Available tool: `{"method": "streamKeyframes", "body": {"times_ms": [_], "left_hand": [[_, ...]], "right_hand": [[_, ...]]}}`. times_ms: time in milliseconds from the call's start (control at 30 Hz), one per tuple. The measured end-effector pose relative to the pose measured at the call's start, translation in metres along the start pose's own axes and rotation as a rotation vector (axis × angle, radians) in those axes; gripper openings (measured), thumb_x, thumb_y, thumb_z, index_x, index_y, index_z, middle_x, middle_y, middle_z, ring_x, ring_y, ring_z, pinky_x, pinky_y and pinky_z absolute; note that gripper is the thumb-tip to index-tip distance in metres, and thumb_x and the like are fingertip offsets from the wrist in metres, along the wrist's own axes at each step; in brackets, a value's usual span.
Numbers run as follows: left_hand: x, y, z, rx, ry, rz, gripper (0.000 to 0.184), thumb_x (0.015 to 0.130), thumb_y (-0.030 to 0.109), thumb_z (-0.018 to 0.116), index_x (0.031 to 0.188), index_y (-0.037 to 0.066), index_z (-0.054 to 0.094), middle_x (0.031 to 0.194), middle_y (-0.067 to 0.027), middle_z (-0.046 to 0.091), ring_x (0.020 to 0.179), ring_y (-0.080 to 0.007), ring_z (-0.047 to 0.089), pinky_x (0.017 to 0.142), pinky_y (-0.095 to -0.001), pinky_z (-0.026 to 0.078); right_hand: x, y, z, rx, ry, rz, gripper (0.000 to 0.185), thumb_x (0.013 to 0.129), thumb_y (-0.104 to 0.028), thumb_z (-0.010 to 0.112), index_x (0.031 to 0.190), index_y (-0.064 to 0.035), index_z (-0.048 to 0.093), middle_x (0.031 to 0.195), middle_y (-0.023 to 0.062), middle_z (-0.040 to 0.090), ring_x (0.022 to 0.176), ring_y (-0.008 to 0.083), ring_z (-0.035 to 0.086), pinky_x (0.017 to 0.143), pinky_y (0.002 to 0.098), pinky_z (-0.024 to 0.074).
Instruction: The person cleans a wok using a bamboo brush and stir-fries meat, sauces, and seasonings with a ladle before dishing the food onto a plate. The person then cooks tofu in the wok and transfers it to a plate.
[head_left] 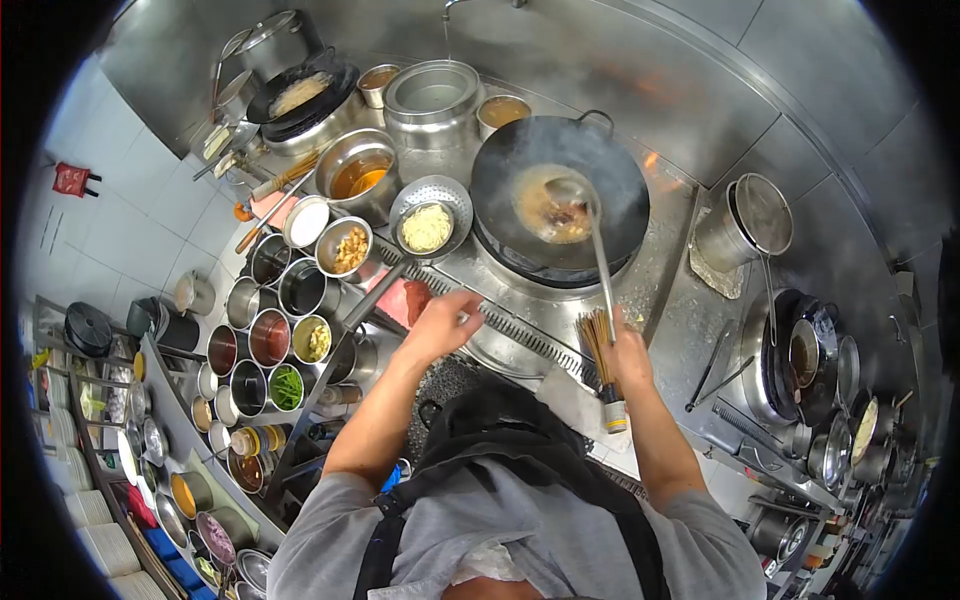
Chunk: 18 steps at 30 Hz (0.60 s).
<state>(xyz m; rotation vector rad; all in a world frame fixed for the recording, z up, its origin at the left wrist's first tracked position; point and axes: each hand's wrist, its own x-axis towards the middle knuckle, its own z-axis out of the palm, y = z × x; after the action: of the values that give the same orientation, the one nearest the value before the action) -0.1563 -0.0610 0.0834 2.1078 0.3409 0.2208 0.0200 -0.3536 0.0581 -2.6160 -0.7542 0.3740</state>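
Observation:
My right hand (630, 358) is wrapped round the handle of a long metal ladle (602, 260), whose bowl dips into brown liquid (552, 205) in a large black wok (610, 170). Steam rises from the wok. My left hand (446, 322) hovers below the wok with bent fingers apart, holding nothing. Just left of it lies a red cloth (416, 298). A perforated strainer (455, 195) with pale noodle-like strands (427, 228) rests left of the wok, its handle running down-left. Beside my right hand is a bamboo brush (598, 345).
Many metal pots of ingredients, such as chopped greens (286, 387), stand at the left. Behind are a pot of orange liquid (360, 178) and a lidded pot (432, 90). At the right are a strainer on a pot (763, 212) and another burner with a wok (765, 370).

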Motion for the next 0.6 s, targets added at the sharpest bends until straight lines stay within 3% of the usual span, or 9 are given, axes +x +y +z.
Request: {"method": "streamKeyframes", "body": {"times_ms": [67,167,233,300,333,400,433,533,600], "left_hand": [[0.038,-0.002,0.028,0.18,0.18,0.27,0.027,0.081,0.013,0.065,0.104,-0.001,0.063,0.103,-0.0189,0.064,0.095,-0.0372,0.062,0.081,-0.0403,0.05],[0.085,-0.006,0.066,0.277,0.288,0.369,0.028,0.082,0.015,0.064,0.104,-0.002,0.063,0.106,-0.0204,0.062,0.097,-0.0372,0.061,0.085,-0.0412,0.049],[0.111,-0.016,0.081,0.457,0.345,0.595,0.022,0.083,0.019,0.064,0.092,-0.001,0.065,0.094,-0.0182,0.064,0.09,-0.0349,0.062,0.085,-0.0423,0.048],[0.132,-0.032,0.087,0.55,0.194,0.508,0.021,0.083,0.021,0.064,0.085,0.001,0.065,0.087,-0.016,0.065,0.086,-0.033,0.063,0.083,-0.0427,0.048],[0.133,-0.042,0.094,0.639,0.021,0.412,0.022,0.083,0.024,0.063,0.077,0.003,0.065,0.08,-0.0138,0.065,0.082,-0.0312,0.063,0.081,-0.0431,0.047],[0.133,-0.043,0.106,0.624,0.102,0.456,0.026,0.084,0.026,0.062,0.068,0.007,0.063,0.072,-0.011,0.065,0.076,-0.0294,0.063,0.077,-0.0422,0.047],[0.125,-0.037,0.111,0.548,0.103,0.476,0.026,0.085,0.027,0.062,0.068,0.007,0.063,0.072,-0.0114,0.065,0.076,-0.0297,0.063,0.077,-0.042,0.046],[0.134,-0.041,0.112,0.495,0.108,0.48,0.026,0.086,0.027,0.06,0.069,0.008,0.065,0.074,-0.0112,0.066,0.077,-0.0295,0.063,0.077,-0.0413,0.045],[0.147,-0.061,0.115,0.581,0.03,0.352,0.026,0.086,0.027,0.061,0.07,0.007,0.066,0.076,-0.0105,0.067,0.077,-0.0294,0.063,0.077,-0.0416,0.044]], "right_hand": [[0.018,0.008,0.01,-0.059,0.024,-0.004,0.057,0.081,-0.008,0.052,0.136,-0.0008,0.039,0.109,0.0317,0.059,0.093,0.0464,0.06,0.083,0.0538,0.0466],[0.035,0.013,-0.001,-0.118,-0.044,-0.138,0.06,0.082,-0.007,0.049,0.141,-0.005,0.037,0.105,0.0302,0.06,0.091,0.0448,0.062,0.083,0.0507,0.0485],[0.017,0.038,-0.015,-0.118,-0.061,-0.147,0.067,0.079,-0.004,0.05,0.144,-0.0123,0.036,0.104,0.0288,0.062,0.093,0.0444,0.062,0.083,0.0507,0.0485],[-0.004,0.057,-0.033,-0.115,-0.06,-0.152,0.077,0.075,-0.001,0.049,0.146,-0.0266,0.033,0.096,0.0278,0.064,0.09,0.0446,0.063,0.079,0.0533,0.0487],[0.0,0.055,-0.028,-0.107,-0.071,-0.133,0.077,0.075,-0.001,0.049,0.146,-0.0266,0.033,0.096,0.0278,0.064,0.09,0.0446,0.063,0.079,0.0533,0.0487],[0.031,0.038,-0.027,-0.215,-0.109,0.079,0.074,0.078,-0.002,0.048,0.147,-0.0213,0.031,0.092,0.0291,0.064,0.085,0.0451,0.063,0.078,0.0543,0.0486],[0.045,0.03,-0.012,-0.195,-0.059,0.035,0.069,0.081,-0.006,0.049,0.146,-0.0152,0.03,0.086,0.0293,0.063,0.082,0.0455,0.063,0.077,0.0544,0.0482],[0.047,0.009,0.001,-0.151,-0.073,-0.074,0.066,0.083,-0.01,0.052,0.145,-0.0111,0.03,0.082,0.0282,0.064,0.079,0.0458,0.062,0.077,0.0545,0.0477],[0.024,0.011,-0.016,-0.133,-0.107,-0.08,0.066,0.083,-0.011,0.052,0.145,-0.0124,0.031,0.081,0.0281,0.064,0.079,0.0456,0.062,0.077,0.0545,0.0479]]}}
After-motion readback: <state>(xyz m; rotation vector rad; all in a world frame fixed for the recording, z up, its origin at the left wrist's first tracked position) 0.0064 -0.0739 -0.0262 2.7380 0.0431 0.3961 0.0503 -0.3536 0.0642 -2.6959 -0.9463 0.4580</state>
